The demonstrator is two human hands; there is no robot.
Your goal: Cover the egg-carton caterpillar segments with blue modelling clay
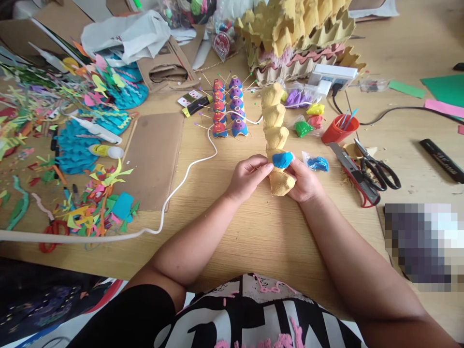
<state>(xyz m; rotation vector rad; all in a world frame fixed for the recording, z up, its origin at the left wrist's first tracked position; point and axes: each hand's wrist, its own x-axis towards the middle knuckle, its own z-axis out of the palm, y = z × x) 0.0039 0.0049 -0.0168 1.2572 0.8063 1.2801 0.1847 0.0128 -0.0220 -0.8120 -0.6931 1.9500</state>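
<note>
A strip of yellow egg carton (pixel 276 137) with several cups in a row stretches away from me between my hands. On one cup near its close end sits a smooth lump of blue clay (pixel 282 160). My left hand (pixel 250 178) grips the strip's left edge, its thumb beside the blue clay. From the right, my right hand (pixel 305 178) closes round the strip, thumb close to the clay and other fingers partly hidden behind the carton. A bag of blue clay (pixel 316 163) lies just right of my right hand.
Two painted carton rows, red (pixel 219 108) and purple (pixel 237 106), stand ahead with pins sticking out. A white cable (pixel 188 169) crosses the table. Rightward lie a red cup (pixel 339 129), a utility knife (pixel 357 176) and scissors (pixel 377 166). Paper scraps (pixel 94 208) cover the left.
</note>
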